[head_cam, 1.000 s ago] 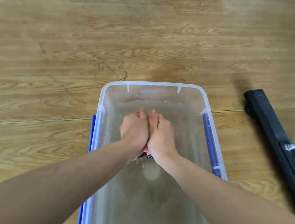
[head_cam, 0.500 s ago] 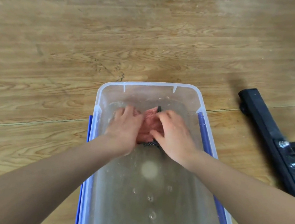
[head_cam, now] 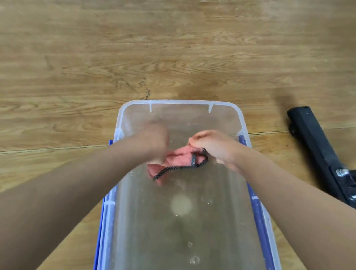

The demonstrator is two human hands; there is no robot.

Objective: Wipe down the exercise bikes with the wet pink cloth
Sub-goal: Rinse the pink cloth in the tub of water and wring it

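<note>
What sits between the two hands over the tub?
The pink cloth, a black cord looped across it, spans from left hand to right hand above the water; the head view shows it.

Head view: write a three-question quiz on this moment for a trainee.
1. True or false: the left hand and the right hand both hold the pink cloth over the clear tub.
2. What rests on the wooden floor to the right of the tub? A) a black metal frame B) a mop C) a bucket
3. Fill in: the tub is partly filled with ____.

Key: 1 true; 2 A; 3 water.
</note>
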